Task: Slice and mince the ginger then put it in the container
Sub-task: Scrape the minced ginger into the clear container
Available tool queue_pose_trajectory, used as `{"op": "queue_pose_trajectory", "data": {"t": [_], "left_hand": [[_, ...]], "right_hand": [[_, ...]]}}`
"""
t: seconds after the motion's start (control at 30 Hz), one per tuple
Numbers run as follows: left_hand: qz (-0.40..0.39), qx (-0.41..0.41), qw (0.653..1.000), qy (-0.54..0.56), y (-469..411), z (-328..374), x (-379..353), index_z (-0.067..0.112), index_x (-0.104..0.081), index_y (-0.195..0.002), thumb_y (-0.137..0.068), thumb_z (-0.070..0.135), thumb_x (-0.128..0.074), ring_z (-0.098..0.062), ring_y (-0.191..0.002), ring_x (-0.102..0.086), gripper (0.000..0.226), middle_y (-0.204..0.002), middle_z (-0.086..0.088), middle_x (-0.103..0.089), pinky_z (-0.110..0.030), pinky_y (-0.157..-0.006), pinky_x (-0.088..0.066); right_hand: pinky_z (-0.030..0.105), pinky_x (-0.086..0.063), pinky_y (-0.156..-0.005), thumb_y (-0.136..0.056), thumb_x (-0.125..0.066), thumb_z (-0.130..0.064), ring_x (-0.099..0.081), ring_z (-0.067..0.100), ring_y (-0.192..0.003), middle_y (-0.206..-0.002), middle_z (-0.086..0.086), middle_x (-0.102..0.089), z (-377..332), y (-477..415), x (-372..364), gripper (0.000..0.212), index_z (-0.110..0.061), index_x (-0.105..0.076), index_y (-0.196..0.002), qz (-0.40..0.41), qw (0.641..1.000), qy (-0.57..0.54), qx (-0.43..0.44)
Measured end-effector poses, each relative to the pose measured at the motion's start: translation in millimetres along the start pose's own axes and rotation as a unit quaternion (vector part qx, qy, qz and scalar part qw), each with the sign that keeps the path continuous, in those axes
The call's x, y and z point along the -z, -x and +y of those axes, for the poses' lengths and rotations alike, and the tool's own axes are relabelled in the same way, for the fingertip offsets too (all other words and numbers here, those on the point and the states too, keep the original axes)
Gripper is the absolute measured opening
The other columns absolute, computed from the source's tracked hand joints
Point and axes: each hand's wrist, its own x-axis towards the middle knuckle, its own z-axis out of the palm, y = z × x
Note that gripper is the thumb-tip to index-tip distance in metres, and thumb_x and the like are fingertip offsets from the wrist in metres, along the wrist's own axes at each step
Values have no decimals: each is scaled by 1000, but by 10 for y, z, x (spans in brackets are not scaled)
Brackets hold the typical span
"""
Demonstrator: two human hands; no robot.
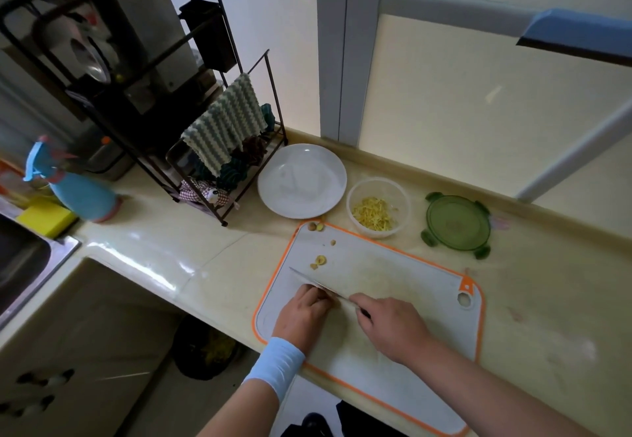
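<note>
Left hand (304,313) curls its fingers over the ginger piece (334,302), barely visible on the cutting board (393,272); right hand (390,327) grips the knife (318,284). Keep fingertips tucked and slice thin and even. Trimmings (319,260) lie farther off; the container (354,193), beyond the board's far edge, holds minced ginger (372,214).

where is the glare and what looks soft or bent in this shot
Head view: backlit by the window panes; glare streaks on the counter edge left of the cutting board; spray bottle and rack smeared; wide lens bends the window frame; right hand and knife look sharp.
</note>
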Motion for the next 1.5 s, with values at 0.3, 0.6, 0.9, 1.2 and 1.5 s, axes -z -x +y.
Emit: {"op": "queue_pose_trajectory", "data": {"t": [0.3,0.6,0.9,1.2,1.5], "left_hand": [[-3,57,998,0,-52,-2,-30,16,-72,-96,-87,26,-68,-24,-88,-56,14,-98,-2,-65,-34,-75,-51],[-170,112,976,-76,-291,-32,103,20,-63,-82,-82,59,-48,-24,-90,-52,42,-100,2,-57,-35,-76,-48],[-133,190,973,5,-923,-243,309,14,-59,-126,-90,31,-59,-27,-124,-41,39,-132,-4,-51,-31,-105,-33],[-265,68,955,-116,-1163,-412,346,25,-57,-130,-89,50,-56,-26,-137,-32,48,-144,-1,-44,-36,-109,-30],[-184,-2,977,-108,-771,-345,375,32,-73,-95,-81,41,-50,-26,-105,-63,29,-106,5,-67,-35,-79,-55]], "right_hand": [[38,-48,-61,-96,-41,-39,-59,19,-67,-74,-1,-64,215,-45,118,19,-28,-56,-101,-19,998,-45,-26],[33,-49,-69,-98,-45,-41,-64,16,-85,-92,-9,-69,205,-98,184,26,-36,-59,-120,54,994,-54,-73],[33,-49,-75,-100,-42,-41,-64,18,-97,-108,-5,-67,180,-255,174,36,-32,-53,-133,99,985,-42,-138],[36,-52,-67,-96,-45,-44,-66,17,-86,-95,-6,-67,422,-104,217,33,-35,-59,-125,110,983,-53,-135],[35,-50,-82,-91,-61,-24,-58,22,-103,-111,-1,-61,659,156,41,44,-24,-55,-135,63,988,-63,-124]]}}
